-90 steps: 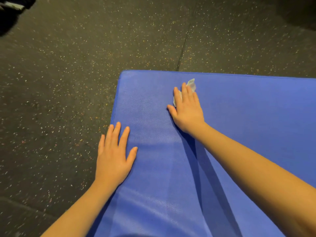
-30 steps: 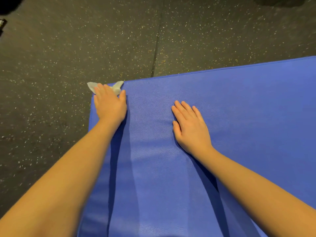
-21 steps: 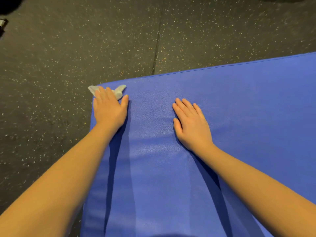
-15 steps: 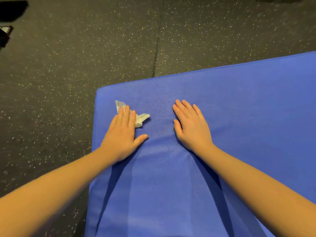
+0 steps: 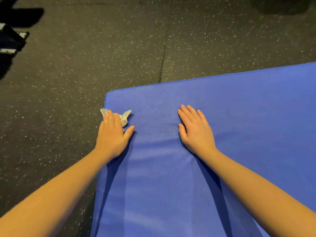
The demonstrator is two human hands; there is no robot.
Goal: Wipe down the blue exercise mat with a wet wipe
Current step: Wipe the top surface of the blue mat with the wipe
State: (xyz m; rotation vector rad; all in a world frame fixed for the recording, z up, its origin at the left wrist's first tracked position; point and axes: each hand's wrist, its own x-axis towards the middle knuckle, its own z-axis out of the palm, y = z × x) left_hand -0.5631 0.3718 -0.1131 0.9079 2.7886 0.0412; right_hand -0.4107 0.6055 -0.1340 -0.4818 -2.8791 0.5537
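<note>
The blue exercise mat (image 5: 222, 103) lies on the floor and fills the lower right of the head view, its far left corner near the middle. My left hand (image 5: 112, 135) presses flat on a crumpled white wet wipe (image 5: 125, 116) at the mat's left edge, fingers straight, with the wipe sticking out past the fingertips and over the edge. My right hand (image 5: 196, 129) rests flat on the mat to the right, fingers straight, holding nothing. Most of the wipe is hidden under my left fingers.
Dark speckled rubber flooring (image 5: 85, 57) surrounds the mat, with a seam (image 5: 164, 48) running toward its far edge. A dark metal frame piece (image 5: 12, 41) sits at the far left of the floor.
Three seconds ago my right hand held the wipe; now my left hand has it. In the last half second the left hand slid the wipe leftward to the mat's left edge. The right hand stayed put.
</note>
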